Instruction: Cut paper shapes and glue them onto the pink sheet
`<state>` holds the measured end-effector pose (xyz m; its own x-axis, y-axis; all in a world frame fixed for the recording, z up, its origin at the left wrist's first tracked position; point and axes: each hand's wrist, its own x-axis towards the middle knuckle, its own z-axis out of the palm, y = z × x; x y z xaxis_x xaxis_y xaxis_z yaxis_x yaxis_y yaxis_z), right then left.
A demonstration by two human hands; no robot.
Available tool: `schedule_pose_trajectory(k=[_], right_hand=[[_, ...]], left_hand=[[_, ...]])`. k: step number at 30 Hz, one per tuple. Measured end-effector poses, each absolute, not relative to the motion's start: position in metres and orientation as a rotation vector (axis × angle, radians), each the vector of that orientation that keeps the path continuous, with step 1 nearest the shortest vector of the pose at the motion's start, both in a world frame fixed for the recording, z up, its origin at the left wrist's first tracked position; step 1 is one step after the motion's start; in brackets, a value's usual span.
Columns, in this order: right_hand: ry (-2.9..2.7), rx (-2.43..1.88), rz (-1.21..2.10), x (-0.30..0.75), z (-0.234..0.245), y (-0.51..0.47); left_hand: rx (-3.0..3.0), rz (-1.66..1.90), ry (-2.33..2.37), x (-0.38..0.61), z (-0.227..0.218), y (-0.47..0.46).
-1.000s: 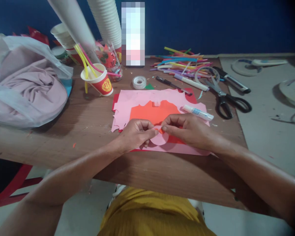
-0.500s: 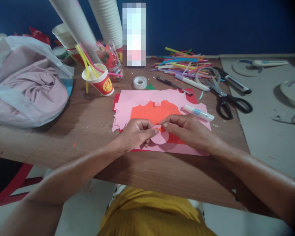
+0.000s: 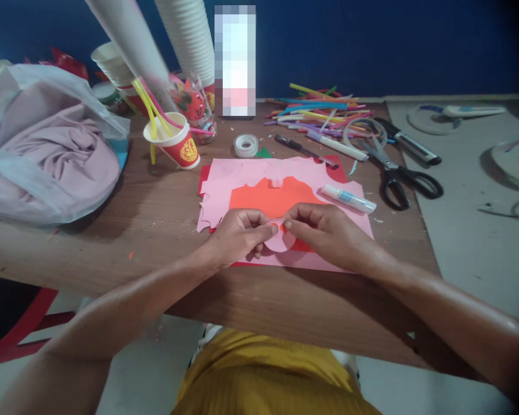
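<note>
My left hand [image 3: 237,235] and my right hand [image 3: 326,230] meet over a small round pink paper piece [image 3: 280,241], each pinching its top edge between thumb and fingers. The piece sits above an orange paper shape [image 3: 268,197] that lies on a ragged pink sheet [image 3: 242,178] on the wooden table [image 3: 164,213]. A glue pen [image 3: 348,198] rests on the sheet just beyond my right hand.
Black scissors [image 3: 398,176], markers and a heap of coloured straws [image 3: 315,112] lie at the back right. A tape roll [image 3: 246,144], a red paper cup with straws [image 3: 177,144], stacked white cups [image 3: 190,40] and a plastic bag of cloth [image 3: 47,150] are to the left.
Both hands stay pinched on the pink piece; the fingers shift slightly, and the view has barely moved.
</note>
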<state>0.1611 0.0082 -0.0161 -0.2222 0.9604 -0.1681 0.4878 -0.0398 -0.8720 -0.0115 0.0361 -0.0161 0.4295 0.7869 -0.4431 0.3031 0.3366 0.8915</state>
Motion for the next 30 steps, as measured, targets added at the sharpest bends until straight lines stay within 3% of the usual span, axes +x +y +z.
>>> schedule_pose_trajectory(k=[8,30], right_hand=[[-1.664,-1.544,1.31,0.165,-0.0171,0.0093],[-1.711,-1.552,1.122,0.1636,-0.0159,0.0128]], left_hand=[[1.199,0.46,1.1,-0.0149,-0.0207,0.0375],[1.082,0.491,1.001,-0.0165,-0.024,0.0396]])
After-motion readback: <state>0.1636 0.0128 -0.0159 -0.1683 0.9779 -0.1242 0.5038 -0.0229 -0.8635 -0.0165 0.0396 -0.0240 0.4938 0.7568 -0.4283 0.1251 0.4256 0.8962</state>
